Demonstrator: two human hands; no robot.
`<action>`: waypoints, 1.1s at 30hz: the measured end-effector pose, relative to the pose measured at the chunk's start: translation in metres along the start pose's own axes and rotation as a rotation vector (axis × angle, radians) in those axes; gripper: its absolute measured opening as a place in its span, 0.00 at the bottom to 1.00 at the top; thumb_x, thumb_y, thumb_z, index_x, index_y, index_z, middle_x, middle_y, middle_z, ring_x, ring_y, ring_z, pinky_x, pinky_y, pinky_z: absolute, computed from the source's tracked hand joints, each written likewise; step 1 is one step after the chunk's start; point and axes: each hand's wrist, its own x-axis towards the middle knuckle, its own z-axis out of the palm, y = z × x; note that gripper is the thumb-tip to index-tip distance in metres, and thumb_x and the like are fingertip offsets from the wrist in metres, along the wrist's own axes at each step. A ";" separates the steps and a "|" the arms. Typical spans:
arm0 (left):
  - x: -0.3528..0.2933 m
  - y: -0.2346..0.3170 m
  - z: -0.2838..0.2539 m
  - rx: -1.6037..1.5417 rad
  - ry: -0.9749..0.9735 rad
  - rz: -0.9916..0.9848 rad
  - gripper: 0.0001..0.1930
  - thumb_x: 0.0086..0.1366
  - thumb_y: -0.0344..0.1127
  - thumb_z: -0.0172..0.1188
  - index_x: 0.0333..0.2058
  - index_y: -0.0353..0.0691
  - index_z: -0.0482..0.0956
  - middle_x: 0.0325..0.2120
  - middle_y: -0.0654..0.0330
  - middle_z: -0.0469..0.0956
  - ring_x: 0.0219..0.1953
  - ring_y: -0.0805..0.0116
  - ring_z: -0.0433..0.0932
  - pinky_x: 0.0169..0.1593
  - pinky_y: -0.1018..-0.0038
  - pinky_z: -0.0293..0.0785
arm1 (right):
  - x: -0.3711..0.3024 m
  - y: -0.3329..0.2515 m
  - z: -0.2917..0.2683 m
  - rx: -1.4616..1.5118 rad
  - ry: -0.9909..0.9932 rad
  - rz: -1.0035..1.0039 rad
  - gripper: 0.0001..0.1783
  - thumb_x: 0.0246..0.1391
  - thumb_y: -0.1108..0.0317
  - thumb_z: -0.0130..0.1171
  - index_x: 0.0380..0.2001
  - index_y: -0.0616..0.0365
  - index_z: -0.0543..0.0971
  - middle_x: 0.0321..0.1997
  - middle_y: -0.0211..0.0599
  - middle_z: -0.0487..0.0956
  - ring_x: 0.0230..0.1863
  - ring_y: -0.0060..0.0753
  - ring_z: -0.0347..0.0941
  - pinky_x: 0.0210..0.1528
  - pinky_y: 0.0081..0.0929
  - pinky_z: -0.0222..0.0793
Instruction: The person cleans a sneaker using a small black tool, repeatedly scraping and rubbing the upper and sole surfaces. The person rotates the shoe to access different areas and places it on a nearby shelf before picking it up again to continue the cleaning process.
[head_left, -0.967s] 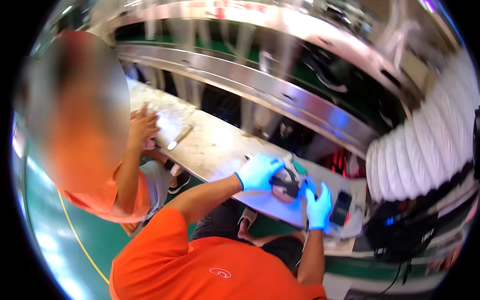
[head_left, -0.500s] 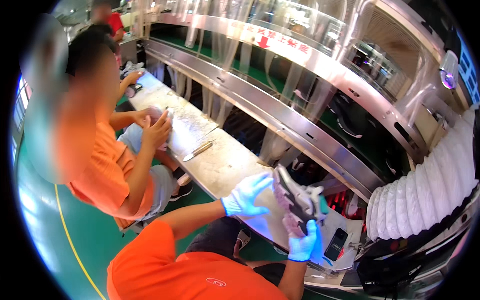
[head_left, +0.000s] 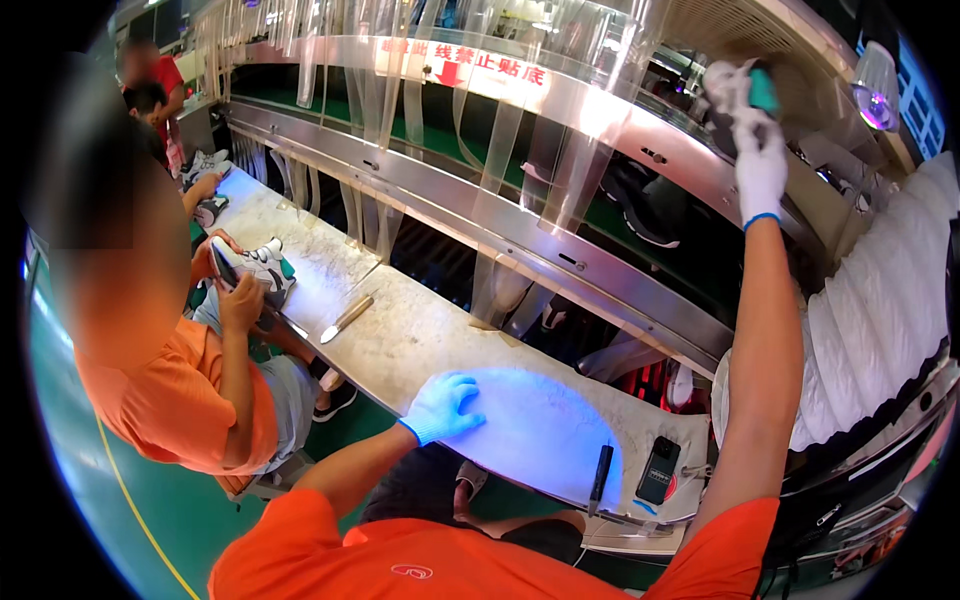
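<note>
Shoe [head_left: 724, 92] | grey-white and teal, blurred | right hand [head_left: 760, 168] pinching it | left hand [head_left: 442, 408] spread

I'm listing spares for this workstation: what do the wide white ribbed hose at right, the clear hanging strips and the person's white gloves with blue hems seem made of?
Wide white ribbed hose: perhaps coated fabric or thin plastic, soft sheen, creased folds.
Clear hanging strips: likely flexible plastic, glossy, see-through and curling.
White blue-hemmed gloves: probably knit fabric, matte, close-fitting.
</note>
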 end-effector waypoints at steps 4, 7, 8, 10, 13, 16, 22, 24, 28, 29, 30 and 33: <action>-0.016 -0.017 -0.002 0.008 0.084 -0.004 0.28 0.59 0.54 0.79 0.50 0.39 0.90 0.57 0.49 0.85 0.64 0.44 0.81 0.68 0.51 0.77 | -0.093 -0.017 0.026 -0.118 -0.063 -0.335 0.19 0.70 0.63 0.68 0.57 0.62 0.87 0.57 0.51 0.89 0.60 0.53 0.86 0.66 0.42 0.78; -0.005 -0.006 -0.008 -0.005 -0.027 -0.143 0.28 0.59 0.51 0.79 0.53 0.38 0.89 0.58 0.48 0.85 0.63 0.43 0.82 0.67 0.50 0.79 | -0.161 0.002 0.032 -0.149 -0.289 -0.283 0.20 0.64 0.58 0.72 0.54 0.57 0.87 0.54 0.49 0.89 0.55 0.56 0.86 0.62 0.47 0.81; 0.002 -0.003 -0.006 -0.012 -0.034 -0.128 0.29 0.60 0.51 0.78 0.54 0.38 0.88 0.59 0.47 0.84 0.63 0.42 0.81 0.67 0.50 0.79 | -0.177 0.017 0.035 -0.190 -0.274 -0.328 0.28 0.61 0.52 0.74 0.58 0.58 0.86 0.56 0.52 0.88 0.56 0.58 0.86 0.64 0.49 0.80; 0.029 0.010 0.005 -0.032 -0.054 -0.092 0.31 0.61 0.50 0.77 0.57 0.38 0.87 0.61 0.46 0.83 0.64 0.41 0.81 0.68 0.51 0.78 | -0.200 0.074 0.044 -0.316 -0.411 -0.245 0.33 0.57 0.50 0.75 0.60 0.60 0.86 0.57 0.55 0.87 0.57 0.61 0.85 0.64 0.49 0.79; 0.087 0.015 0.020 -0.155 -0.211 -0.036 0.35 0.66 0.51 0.74 0.66 0.37 0.82 0.70 0.40 0.76 0.72 0.39 0.75 0.74 0.51 0.74 | -0.190 0.049 0.046 -0.165 -0.534 -0.028 0.27 0.56 0.55 0.74 0.52 0.65 0.89 0.51 0.57 0.89 0.52 0.61 0.86 0.59 0.47 0.81; 0.165 0.007 0.042 -0.102 -0.056 0.057 0.46 0.62 0.49 0.75 0.77 0.42 0.69 0.77 0.35 0.64 0.74 0.31 0.69 0.77 0.50 0.69 | -0.192 0.047 0.053 -0.105 -0.514 -0.036 0.23 0.56 0.59 0.75 0.49 0.66 0.89 0.46 0.56 0.89 0.48 0.60 0.88 0.53 0.46 0.82; 0.311 -0.011 0.094 -0.057 -0.054 -0.185 0.31 0.70 0.49 0.66 0.69 0.46 0.78 0.67 0.44 0.77 0.69 0.38 0.74 0.74 0.49 0.72 | -0.193 0.048 0.041 -0.184 -0.544 0.000 0.21 0.64 0.63 0.74 0.53 0.66 0.88 0.49 0.52 0.90 0.50 0.44 0.88 0.58 0.39 0.80; 0.329 -0.017 0.118 -0.157 0.111 -0.181 0.26 0.70 0.47 0.65 0.64 0.46 0.82 0.64 0.45 0.80 0.68 0.38 0.76 0.72 0.50 0.73 | -0.191 0.064 0.041 -0.209 -0.563 0.035 0.22 0.65 0.64 0.73 0.57 0.66 0.87 0.52 0.50 0.90 0.53 0.44 0.87 0.61 0.38 0.79; 0.335 -0.028 0.144 -0.179 0.290 -0.193 0.19 0.69 0.44 0.64 0.55 0.46 0.90 0.58 0.46 0.86 0.63 0.39 0.81 0.68 0.52 0.77 | -0.187 0.084 0.044 -0.271 -0.545 0.003 0.24 0.67 0.62 0.73 0.61 0.65 0.86 0.54 0.50 0.90 0.56 0.43 0.86 0.64 0.36 0.77; 0.334 -0.041 0.146 -0.148 0.338 -0.218 0.18 0.68 0.43 0.65 0.53 0.45 0.91 0.56 0.46 0.87 0.61 0.39 0.82 0.66 0.52 0.78 | -0.185 0.077 0.053 -0.295 -0.544 -0.015 0.25 0.68 0.61 0.73 0.62 0.64 0.86 0.56 0.49 0.90 0.58 0.42 0.85 0.65 0.36 0.77; 0.333 -0.051 0.143 -0.110 0.386 -0.243 0.17 0.67 0.42 0.65 0.50 0.45 0.91 0.53 0.46 0.88 0.59 0.39 0.84 0.65 0.51 0.79 | -0.183 0.077 0.065 -0.242 -0.550 -0.005 0.25 0.68 0.61 0.72 0.62 0.63 0.86 0.57 0.48 0.89 0.60 0.41 0.85 0.66 0.36 0.76; 0.290 0.020 0.079 0.073 -0.111 -0.180 0.14 0.60 0.38 0.68 0.43 0.42 0.91 0.45 0.44 0.89 0.52 0.42 0.87 0.56 0.55 0.83 | -0.187 0.105 0.043 -0.325 -0.568 0.047 0.25 0.69 0.61 0.72 0.64 0.62 0.85 0.57 0.48 0.89 0.60 0.42 0.85 0.67 0.36 0.75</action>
